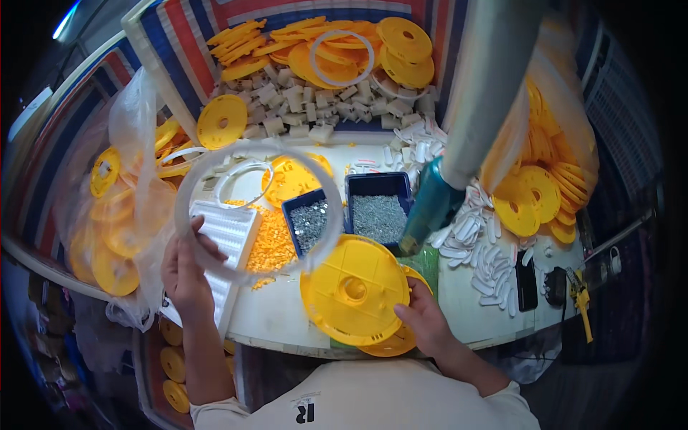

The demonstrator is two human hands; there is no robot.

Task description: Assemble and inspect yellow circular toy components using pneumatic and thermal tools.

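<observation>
My left hand (186, 269) is closed on the lower left rim of a large translucent white ring (334, 208), held up above the table. Through the ring's opening show a white ridged tray (228, 240), loose small orange pieces (272, 240) and part of a dark blue bin (309, 222) of small metal parts. At the near table edge my right hand (428, 326) grips the right rim of a round yellow plastic disc (337, 308) with a hole in its centre. Another yellow disc (393, 346) lies partly hidden under it, by my fingers; whether I hold that one too, I cannot tell.
A second blue bin (380, 215) holds small metal screws or pins. A teal and grey post-like tool (433, 197) rises beside it. White oval pieces (487, 276) lie at right, near a black phone-like object (527, 285). Yellow discs (405, 39) and pale blocks (287, 107) fill the back.
</observation>
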